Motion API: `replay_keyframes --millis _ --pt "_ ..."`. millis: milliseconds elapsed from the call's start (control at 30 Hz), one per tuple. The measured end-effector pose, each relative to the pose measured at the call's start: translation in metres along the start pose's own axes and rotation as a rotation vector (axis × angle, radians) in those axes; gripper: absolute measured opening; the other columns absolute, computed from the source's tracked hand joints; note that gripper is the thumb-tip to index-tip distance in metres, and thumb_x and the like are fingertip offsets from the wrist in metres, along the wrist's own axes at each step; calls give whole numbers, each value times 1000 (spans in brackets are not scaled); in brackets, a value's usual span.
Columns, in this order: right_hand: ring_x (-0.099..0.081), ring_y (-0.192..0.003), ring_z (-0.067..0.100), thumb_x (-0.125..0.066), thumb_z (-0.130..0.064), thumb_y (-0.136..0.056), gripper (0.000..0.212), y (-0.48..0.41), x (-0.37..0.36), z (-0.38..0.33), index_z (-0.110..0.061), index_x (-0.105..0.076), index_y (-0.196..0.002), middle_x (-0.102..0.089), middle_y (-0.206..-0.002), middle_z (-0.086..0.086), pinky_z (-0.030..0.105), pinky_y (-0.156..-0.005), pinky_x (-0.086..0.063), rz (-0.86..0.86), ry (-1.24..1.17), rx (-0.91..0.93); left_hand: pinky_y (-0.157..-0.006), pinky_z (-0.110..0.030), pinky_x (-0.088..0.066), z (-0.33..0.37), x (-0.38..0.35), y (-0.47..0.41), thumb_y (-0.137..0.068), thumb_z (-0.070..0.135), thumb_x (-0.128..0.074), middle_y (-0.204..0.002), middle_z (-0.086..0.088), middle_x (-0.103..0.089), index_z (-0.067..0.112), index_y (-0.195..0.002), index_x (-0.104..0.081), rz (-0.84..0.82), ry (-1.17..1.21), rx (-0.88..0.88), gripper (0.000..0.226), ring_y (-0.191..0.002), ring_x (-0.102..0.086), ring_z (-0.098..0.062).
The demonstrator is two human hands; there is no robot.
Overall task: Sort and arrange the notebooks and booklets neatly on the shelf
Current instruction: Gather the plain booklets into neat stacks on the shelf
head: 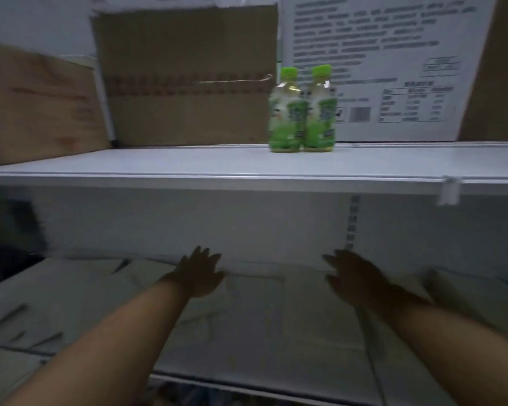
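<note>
Pale booklets [247,323] lie flat on the lower shelf [217,385], well below the two green bottles [289,118]. The picture is dim and blurred there, so their covers and their number cannot be made out. They spread across the board from far left of the bottles to right of them, and some edges overlap. The left hand [198,275] is below and left of the bottles, palm down over the booklets, fingers straight and spread, grasping nothing. The right hand [357,278] is below and slightly right of the bottles, likewise released, with its fingers stretched forward. Whether either palm touches the paper cannot be told. Both bare forearms rise from the bottom edge of the view. The bottles stand upright with green caps, touching side by side, on the upper shelf [159,164]. Just left of the bottles and behind them stands a brown cardboard box [188,83] with a strip of tape across its face, and further left is a second brown box [35,106]. Behind and right of the bottles is a white box [379,54] covered in print too blurred to read. Below and right of the bottles a small clear tag holder [449,191] hangs from the upper shelf's front rim. A slotted strip [353,221] runs down the back wall below the bottles.
</note>
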State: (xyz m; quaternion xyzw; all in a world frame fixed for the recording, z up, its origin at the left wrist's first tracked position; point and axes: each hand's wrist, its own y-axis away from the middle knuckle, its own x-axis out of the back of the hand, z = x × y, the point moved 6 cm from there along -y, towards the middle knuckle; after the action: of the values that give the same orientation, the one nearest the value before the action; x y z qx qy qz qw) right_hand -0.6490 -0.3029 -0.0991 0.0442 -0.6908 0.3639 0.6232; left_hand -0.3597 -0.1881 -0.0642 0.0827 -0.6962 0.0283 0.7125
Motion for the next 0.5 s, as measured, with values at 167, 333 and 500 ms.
replay_keyframes --millis 167,333,500 --pt "6 -147 23 -34 -35 -100 59 1 0 -220 -23 -8 -152 8 -159 10 35 -119 -2 -532 -134 145 -119 -42 -2 -120 -4 51 -101 47 -22 -160 -5 9 22 -153 -1 30 -54 139 61 -147 11 -22" --pt "12 -146 21 -28 -38 -101 58 -8 -29 -317 -24 -3 -152 15 -158 6 36 -120 2 -617 -147 269 -120 -44 -6 -199 -22 97 -99 48 -28 -161 -3 6 24 -153 -6 0 6 237 62 -148 6 -23" --pt "-20 -141 23 -33 -36 -100 52 -44 -36 -367 -17 -24 -147 -20 -155 7 35 -115 -20 -490 -198 292 -119 -41 -14 -239 -48 119 -99 44 -36 -160 -4 -6 21 -152 -14 6 165 284 62 -148 -1 -24"
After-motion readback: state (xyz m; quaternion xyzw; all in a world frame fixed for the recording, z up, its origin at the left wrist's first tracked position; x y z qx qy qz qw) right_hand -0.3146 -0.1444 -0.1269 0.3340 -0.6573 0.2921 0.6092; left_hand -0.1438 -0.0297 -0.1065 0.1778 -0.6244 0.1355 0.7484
